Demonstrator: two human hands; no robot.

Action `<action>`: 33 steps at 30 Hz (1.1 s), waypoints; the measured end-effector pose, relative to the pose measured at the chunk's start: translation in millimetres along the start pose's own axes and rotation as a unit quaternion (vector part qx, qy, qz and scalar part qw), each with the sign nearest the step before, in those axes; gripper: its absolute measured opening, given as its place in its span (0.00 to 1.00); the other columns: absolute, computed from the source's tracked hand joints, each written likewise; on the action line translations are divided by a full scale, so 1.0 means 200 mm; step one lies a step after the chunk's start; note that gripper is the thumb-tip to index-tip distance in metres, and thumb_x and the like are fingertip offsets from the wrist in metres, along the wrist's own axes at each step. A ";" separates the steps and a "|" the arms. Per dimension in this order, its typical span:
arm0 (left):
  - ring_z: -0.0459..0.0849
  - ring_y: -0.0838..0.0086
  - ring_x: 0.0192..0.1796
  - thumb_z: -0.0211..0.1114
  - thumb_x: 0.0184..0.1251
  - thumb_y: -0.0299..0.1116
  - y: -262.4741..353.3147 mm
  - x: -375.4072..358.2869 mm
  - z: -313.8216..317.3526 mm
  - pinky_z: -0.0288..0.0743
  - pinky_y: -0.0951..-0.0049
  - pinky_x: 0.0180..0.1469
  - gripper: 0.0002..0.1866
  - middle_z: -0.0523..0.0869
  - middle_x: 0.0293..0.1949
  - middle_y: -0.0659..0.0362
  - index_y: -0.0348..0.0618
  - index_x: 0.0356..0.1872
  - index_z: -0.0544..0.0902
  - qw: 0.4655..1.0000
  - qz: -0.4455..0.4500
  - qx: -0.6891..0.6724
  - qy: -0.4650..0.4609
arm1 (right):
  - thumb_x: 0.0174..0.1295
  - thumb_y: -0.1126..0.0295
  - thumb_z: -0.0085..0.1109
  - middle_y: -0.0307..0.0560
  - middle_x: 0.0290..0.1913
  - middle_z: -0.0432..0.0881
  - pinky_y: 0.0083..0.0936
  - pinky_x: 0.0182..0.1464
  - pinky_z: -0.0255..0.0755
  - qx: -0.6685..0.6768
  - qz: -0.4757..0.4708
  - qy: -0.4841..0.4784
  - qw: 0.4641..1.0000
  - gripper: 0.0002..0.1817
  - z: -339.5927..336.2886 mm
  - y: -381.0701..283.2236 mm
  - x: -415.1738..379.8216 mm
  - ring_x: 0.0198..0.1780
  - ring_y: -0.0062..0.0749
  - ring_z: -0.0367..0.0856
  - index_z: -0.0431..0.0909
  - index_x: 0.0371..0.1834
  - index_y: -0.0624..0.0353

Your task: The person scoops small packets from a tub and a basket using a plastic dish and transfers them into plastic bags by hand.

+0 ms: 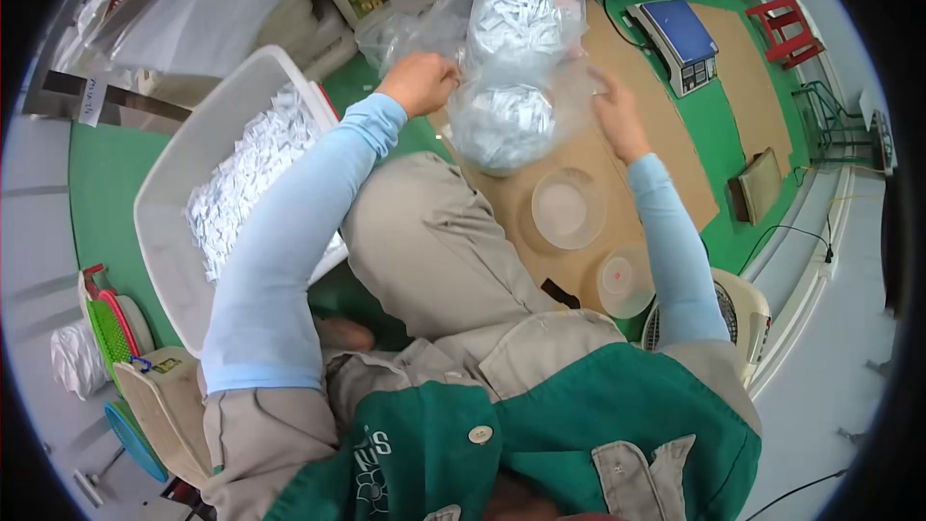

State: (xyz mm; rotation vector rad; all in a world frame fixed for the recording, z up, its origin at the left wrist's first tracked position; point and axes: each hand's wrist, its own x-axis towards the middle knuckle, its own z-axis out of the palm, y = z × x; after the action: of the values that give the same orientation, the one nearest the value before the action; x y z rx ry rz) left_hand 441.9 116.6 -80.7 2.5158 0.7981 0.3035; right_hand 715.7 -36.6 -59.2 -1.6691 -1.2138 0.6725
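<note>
At the top centre of the frame, print on the small white packets (pixel 514 114) inside the clear plastic bag (pixel 482 156) is too small to read; the left hand's (pixel 422 84) curled fingertips are hidden, and the right hand's (pixel 619 118) grip on the film is unclear. At left, a light-blue sleeve (pixel 280 260) covers part of the white rectangular plastic tub (pixel 157 198). The translucent plastic sheeting (pixel 207 10), upper left, is cut off by the top edge.
</note>
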 end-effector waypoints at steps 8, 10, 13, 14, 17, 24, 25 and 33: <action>0.81 0.51 0.34 0.57 0.60 0.38 0.29 -0.04 -0.31 0.73 0.61 0.37 0.12 0.82 0.32 0.47 0.41 0.36 0.82 0.977 -0.076 -0.170 0.108 | 0.56 0.78 0.47 0.38 0.40 0.76 0.14 0.36 0.63 0.021 -0.044 0.036 0.998 0.27 -0.08 -0.20 0.08 0.32 0.15 0.67 0.65 0.63 0.59; 0.81 0.53 0.36 0.58 0.60 0.36 0.14 -0.03 -0.16 0.73 0.60 0.39 0.11 0.82 0.31 0.46 0.40 0.36 0.82 0.998 -0.031 -0.026 0.056 | 0.54 0.78 0.47 0.38 0.42 0.75 0.15 0.35 0.64 -0.059 -0.028 0.019 0.998 0.28 -0.04 -0.02 0.06 0.30 0.16 0.66 0.65 0.63 0.60; 0.81 0.56 0.32 0.58 0.59 0.35 0.13 -0.02 -0.13 0.73 0.61 0.38 0.10 0.82 0.28 0.48 0.39 0.35 0.81 0.999 -0.033 -0.005 -0.008 | 0.52 0.79 0.45 0.37 0.41 0.75 0.13 0.34 0.63 -0.100 -0.016 -0.023 0.995 0.29 -0.11 0.02 0.07 0.29 0.14 0.66 0.66 0.63 0.60; 0.82 0.58 0.30 0.58 0.59 0.35 0.19 -0.01 -0.19 0.73 0.63 0.36 0.10 0.82 0.27 0.49 0.38 0.34 0.81 0.998 -0.049 -0.043 0.004 | 0.53 0.79 0.46 0.36 0.37 0.74 0.14 0.32 0.62 -0.064 -0.031 -0.013 0.997 0.28 -0.14 -0.04 0.09 0.28 0.14 0.65 0.66 0.62 0.60; 0.81 0.70 0.23 0.57 0.61 0.34 0.27 0.03 -0.38 0.73 0.69 0.29 0.11 0.82 0.22 0.52 0.35 0.33 0.80 0.990 -0.047 -0.118 0.063 | 0.54 0.77 0.46 0.34 0.25 0.72 0.16 0.26 0.61 0.042 0.004 0.007 0.999 0.25 -0.19 -0.30 0.14 0.24 0.14 0.66 0.68 0.59 0.60; 0.81 0.50 0.39 0.55 0.54 0.38 0.13 0.09 -0.14 0.74 0.54 0.43 0.13 0.84 0.35 0.47 0.43 0.32 0.83 0.986 -0.141 0.072 -0.043 | 0.55 0.71 0.55 0.40 0.29 0.74 0.20 0.33 0.67 0.045 0.111 0.114 0.986 0.24 -0.09 0.20 0.06 0.30 0.19 0.70 0.69 0.57 0.62; 0.81 0.50 0.39 0.55 0.54 0.38 0.17 0.09 -0.17 0.74 0.54 0.43 0.13 0.84 0.35 0.47 0.43 0.32 0.83 0.987 -0.139 0.076 -0.042 | 0.52 0.69 0.61 0.45 0.37 0.75 0.23 0.43 0.67 -0.020 0.115 0.164 0.980 0.25 -0.09 0.09 0.01 0.40 0.27 0.72 0.70 0.54 0.62; 0.76 0.48 0.50 0.57 0.49 0.18 0.16 0.14 -0.11 0.71 0.57 0.52 0.20 0.69 0.60 0.50 0.52 0.45 0.77 0.990 0.119 0.054 0.060 | 0.47 0.63 0.65 0.51 0.62 0.65 0.65 0.57 0.49 -0.457 -0.242 0.029 0.855 0.27 -0.02 -0.16 0.12 0.64 0.52 0.58 0.73 0.54 0.40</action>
State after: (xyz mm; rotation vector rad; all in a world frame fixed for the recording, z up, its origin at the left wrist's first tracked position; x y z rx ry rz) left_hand 471.7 118.2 -42.8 2.7200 0.5704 0.5100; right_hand 714.1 -14.1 -27.2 -1.9412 -1.9891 -0.3527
